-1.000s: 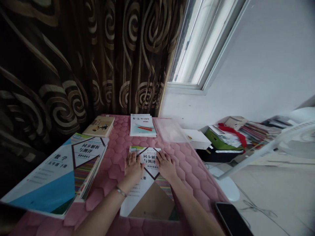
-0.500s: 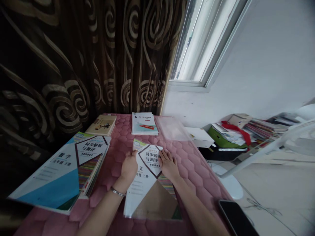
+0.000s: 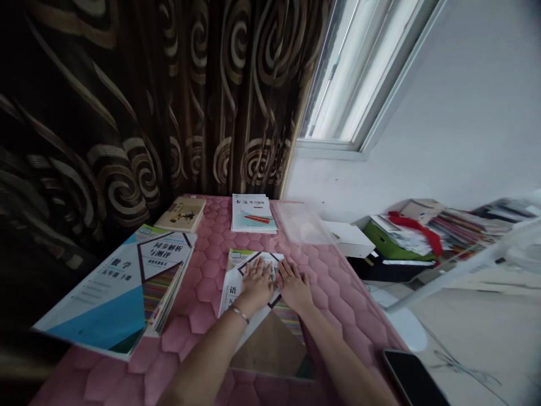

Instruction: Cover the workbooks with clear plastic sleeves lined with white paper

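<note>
A workbook with a white, brown and striped cover lies closed on the pink quilted cloth. My left hand rests flat on its upper cover, fingers stretched out, with a bracelet at the wrist. Beside it, my right hand lies on the upper right part of the same cover, its fingers extended too. Both hands hide part of the printed title. To the left is a stack of books topped by a blue and white math workbook.
Behind the workbook lie thin booklets, a clear plastic sheet and a tan book. A phone is at the right front edge. Past the table are a white box, a green bin with papers and a white stand.
My left hand has moved from the workbook's left edge to the right, onto its cover. The right hand stays nearly in place. The view has shifted slightly.
</note>
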